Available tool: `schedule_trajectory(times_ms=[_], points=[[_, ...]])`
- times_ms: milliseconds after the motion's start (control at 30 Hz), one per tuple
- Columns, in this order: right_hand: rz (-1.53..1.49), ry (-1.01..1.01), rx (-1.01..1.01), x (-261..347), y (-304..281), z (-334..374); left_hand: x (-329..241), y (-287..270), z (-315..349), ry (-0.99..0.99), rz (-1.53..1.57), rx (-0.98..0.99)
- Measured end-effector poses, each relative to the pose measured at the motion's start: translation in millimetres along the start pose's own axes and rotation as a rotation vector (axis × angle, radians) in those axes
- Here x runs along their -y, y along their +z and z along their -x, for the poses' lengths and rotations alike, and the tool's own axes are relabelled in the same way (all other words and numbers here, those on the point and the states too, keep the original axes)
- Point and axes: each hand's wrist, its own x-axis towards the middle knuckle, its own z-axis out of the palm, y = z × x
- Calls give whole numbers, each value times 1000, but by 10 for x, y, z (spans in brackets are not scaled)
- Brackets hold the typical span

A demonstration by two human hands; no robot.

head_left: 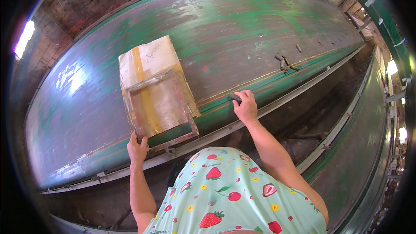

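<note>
Two bare hands work at the near edge of a long, worn table (242,30) with a streaked green and grey top. The left hand (138,148) is closed around the near left corner of a rectangular, scuffed wooden frame (174,142), its thumb and fingers pinching the bar. The frame's far part overlaps a flat, whitish cardboard piece (149,56) with a strip of tan tape (138,60) running down it, while the near bar reaches past the cardboard over the table's green near border. To the right of the frame and apart from it, the right hand (246,106) pinches a small, dark, blocky piece (235,98) between thumb and fingers, just above or on that border; the view is too coarse to tell whether the piece touches the surface. Farther right, several short, greyish cylinders (284,63) lie in a loose heap, with one single grey cylinder (299,48) just beyond them. A pale metal rail (303,80) runs along the table's near side, and a second green-edged table (355,147) stands at the right across a dark gap.
</note>
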Motion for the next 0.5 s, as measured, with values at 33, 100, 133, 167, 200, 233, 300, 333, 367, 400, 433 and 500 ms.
schedule_trajectory(times_ms=[33,100,133,167,200,233,300,333,367,400,433,500], points=[[19,-3,-7,11,-1,3,-8,-34,-16,-18,-26,33],[36,33,36,20,-2,-1,-41,-74,-34,-19,-63,59],[44,15,30,21,-1,-2,-62,-80,-33,-16,-60,56],[56,6,35,20,3,-12,-82,-80,-27,-13,-57,50],[75,10,54,19,8,-21,-100,-76,-18,-25,-65,43],[77,-9,49,16,11,-29,-113,-64,2,3,-37,22],[103,-7,76,17,14,-38,-128,-39,48,30,-6,-20],[104,-22,75,20,13,-41,-130,-33,60,21,36,-24],[113,-22,81,24,10,-41,-134,-27,64,14,78,-27],[128,-10,94,29,5,-41,-135,-26,66,9,119,-29],[126,-28,84,36,0,-41,-134,-33,75,-12,137,-17],[142,-28,89,53,-10,-42,-127,-45,85,-58,171,3]])
